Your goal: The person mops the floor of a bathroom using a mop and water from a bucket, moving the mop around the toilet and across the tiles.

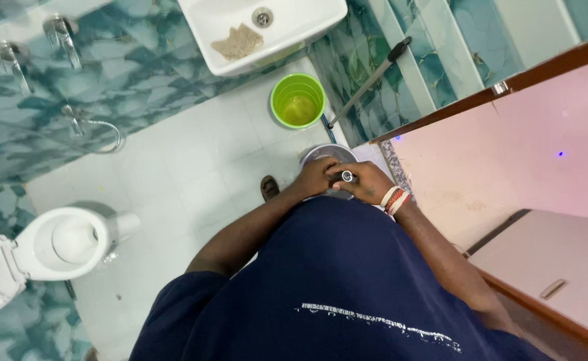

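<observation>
- The floor is pale tile, with blue-green marble walls round it and a pink door open at your right
- A white toilet sits low at your left, and a white sink with a brown cloth in it is up ahead
- A green bucket stands under the sink, with a long grey pole leaning just beside it
- A round grey metal thing peeks out under your hands; I cannot tell what it is
- Your left hand and right hand are close together, both wrapped round a small shiny tube end at your belly
- The tube end looks hard, light and smooth, so it may slip; I think you should grip its sides firmly with your fingers
</observation>
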